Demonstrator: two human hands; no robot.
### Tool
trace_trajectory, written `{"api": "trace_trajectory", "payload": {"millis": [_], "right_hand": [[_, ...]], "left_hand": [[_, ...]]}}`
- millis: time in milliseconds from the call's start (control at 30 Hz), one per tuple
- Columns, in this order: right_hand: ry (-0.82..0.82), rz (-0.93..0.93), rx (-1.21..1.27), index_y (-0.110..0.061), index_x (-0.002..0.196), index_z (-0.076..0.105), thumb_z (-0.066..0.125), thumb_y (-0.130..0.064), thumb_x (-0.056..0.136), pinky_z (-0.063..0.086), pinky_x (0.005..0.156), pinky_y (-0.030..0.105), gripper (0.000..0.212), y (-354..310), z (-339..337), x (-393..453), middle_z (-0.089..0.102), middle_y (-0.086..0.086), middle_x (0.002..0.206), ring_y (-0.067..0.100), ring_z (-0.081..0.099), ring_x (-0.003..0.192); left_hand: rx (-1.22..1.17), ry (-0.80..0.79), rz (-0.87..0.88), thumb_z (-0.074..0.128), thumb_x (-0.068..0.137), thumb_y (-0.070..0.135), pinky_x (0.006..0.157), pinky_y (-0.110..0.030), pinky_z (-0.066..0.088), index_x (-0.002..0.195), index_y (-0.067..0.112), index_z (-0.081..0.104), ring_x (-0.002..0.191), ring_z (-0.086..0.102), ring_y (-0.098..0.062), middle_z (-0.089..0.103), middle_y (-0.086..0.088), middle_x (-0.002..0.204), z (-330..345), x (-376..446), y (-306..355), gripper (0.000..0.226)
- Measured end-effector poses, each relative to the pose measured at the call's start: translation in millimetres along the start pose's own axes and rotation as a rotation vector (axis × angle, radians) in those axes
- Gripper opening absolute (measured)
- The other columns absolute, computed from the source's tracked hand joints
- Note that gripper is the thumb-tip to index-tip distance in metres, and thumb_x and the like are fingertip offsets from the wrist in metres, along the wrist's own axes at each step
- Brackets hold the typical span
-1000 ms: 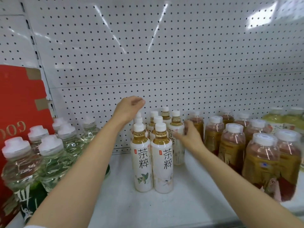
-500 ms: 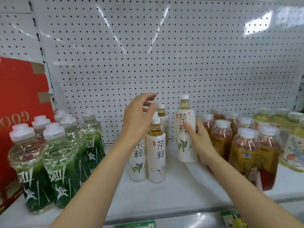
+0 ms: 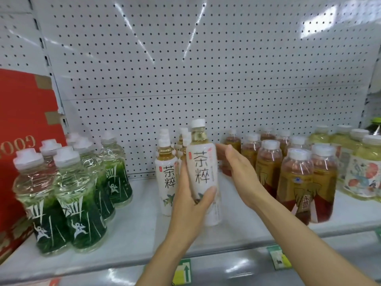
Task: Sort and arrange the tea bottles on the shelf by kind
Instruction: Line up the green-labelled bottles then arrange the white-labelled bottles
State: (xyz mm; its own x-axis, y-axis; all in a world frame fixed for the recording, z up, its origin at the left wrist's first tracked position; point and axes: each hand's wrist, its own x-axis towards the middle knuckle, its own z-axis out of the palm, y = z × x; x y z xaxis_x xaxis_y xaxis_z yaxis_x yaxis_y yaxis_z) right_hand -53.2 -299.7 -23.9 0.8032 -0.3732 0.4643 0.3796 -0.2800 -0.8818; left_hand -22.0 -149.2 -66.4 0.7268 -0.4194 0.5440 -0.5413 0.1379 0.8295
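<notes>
The left hand is wrapped around the lower body of a white tea bottle, held at the near middle of the shelf. The right hand lies flat and spread against its side. Full, it is likely weighty and smooth-sleeved, so hold it mid-body.

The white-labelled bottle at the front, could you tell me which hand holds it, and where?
The left hand grips the white-labelled bottle around its lower body; the right hand is open beside it.
</notes>
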Motion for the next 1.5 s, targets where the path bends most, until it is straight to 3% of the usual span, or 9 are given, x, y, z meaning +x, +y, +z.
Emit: {"api": "trace_trajectory", "payload": {"millis": [67,200,533,733,967,1133,1300,1367,1500], "right_hand": [[0.135,0.021,-0.028,-0.023,0.131,0.058,0.038,-0.040,0.104,0.044,0.101,0.030,0.037,13.6,-1.2,18.3,0.064,-0.010,0.123,0.007,0.057,0.117],[0.174,0.114,-0.221,-0.017,0.142,0.046,0.052,-0.033,0.100,0.042,0.093,0.029,0.045,55.5,-0.3,62.2,0.055,0.000,0.134,0.012,0.052,0.114],[0.069,0.306,-0.276,-0.011,0.151,0.023,0.072,-0.018,0.088,0.042,0.103,0.043,0.080,105.1,31.9,135.7,0.037,0.014,0.151,0.031,0.044,0.134],[0.032,0.350,-0.331,-0.011,0.139,0.035,0.073,-0.017,0.084,0.054,0.092,0.045,0.067,117.2,37.4,152.9,0.056,0.010,0.131,0.027,0.058,0.112],[0.084,0.295,-0.366,-0.012,0.123,0.048,0.070,-0.023,0.087,0.045,0.081,0.034,0.044,126.3,42.9,161.1,0.061,0.009,0.124,0.020,0.055,0.102],[0.109,0.294,-0.234,-0.011,0.122,0.055,0.080,-0.015,0.077,0.051,0.081,0.030,0.052,115.2,27.5,135.9,0.065,0.005,0.119,0.022,0.062,0.106],[0.126,0.347,-0.083,-0.013,0.127,0.050,0.085,-0.009,0.071,0.057,0.081,0.042,0.066,94.7,-4.6,88.0,0.064,0.000,0.114,0.022,0.063,0.104],[0.113,0.358,-0.020,-0.014,0.129,0.050,0.081,-0.003,0.073,0.057,0.079,0.041,0.064,86.5,-16.2,64.1,0.065,0.003,0.118,0.025,0.064,0.107],[0.043,0.340,0.049,-0.024,0.118,0.056,0.075,0.007,0.074,0.055,0.090,0.050,0.057,64.7,-29.7,12.0,0.069,0.003,0.115,0.025,0.065,0.106]], "left_hand": [[0.009,0.057,-0.032,0.070,0.089,0.017,0.094,-0.029,0.055,0.147,0.056,0.022,0.120,0.057,0.003,0.051,0.028,0.139,-17.7,-9.1,-5.9,0.084],[0.072,0.112,-0.091,0.070,0.083,0.012,0.069,-0.013,0.056,0.138,0.052,0.034,0.103,0.062,0.010,0.060,0.027,0.122,-55.6,-22.7,-20.9,0.076],[0.125,0.162,-0.159,0.073,0.081,-0.001,0.076,-0.002,0.047,0.133,0.052,0.029,0.109,0.054,0.018,0.052,0.025,0.128,-73.8,-17.9,-61.3,0.086],[0.150,0.114,-0.202,0.072,0.083,-0.003,0.083,-0.015,0.051,0.125,0.057,0.026,0.111,0.055,0.015,0.053,0.036,0.120,-75.7,-6.7,-68.3,0.086],[0.194,0.055,-0.251,0.078,0.080,0.012,0.077,-0.013,0.051,0.120,0.063,0.020,0.117,0.044,0.018,0.040,0.029,0.133,-80.8,-4.9,-67.0,0.087],[0.256,0.070,-0.278,0.088,0.061,0.034,0.080,-0.023,0.057,0.132,0.048,0.038,0.114,0.055,0.003,0.054,0.018,0.131,-91.5,-11.3,-62.1,0.088],[0.303,0.091,-0.284,0.090,0.061,0.029,0.087,-0.028,0.053,0.130,0.040,0.044,0.111,0.057,0.002,0.060,0.019,0.124,-93.2,-9.7,-52.1,0.084],[0.286,0.079,-0.295,0.090,0.064,0.025,0.096,-0.038,0.053,0.134,0.036,0.045,0.111,0.057,0.002,0.059,0.024,0.121,-92.6,-9.5,-48.9,0.083],[0.298,0.066,-0.280,0.088,0.070,0.022,0.099,-0.034,0.050,0.131,0.040,0.042,0.111,0.054,0.007,0.055,0.028,0.121,-91.0,-14.1,-50.7,0.078]]}}
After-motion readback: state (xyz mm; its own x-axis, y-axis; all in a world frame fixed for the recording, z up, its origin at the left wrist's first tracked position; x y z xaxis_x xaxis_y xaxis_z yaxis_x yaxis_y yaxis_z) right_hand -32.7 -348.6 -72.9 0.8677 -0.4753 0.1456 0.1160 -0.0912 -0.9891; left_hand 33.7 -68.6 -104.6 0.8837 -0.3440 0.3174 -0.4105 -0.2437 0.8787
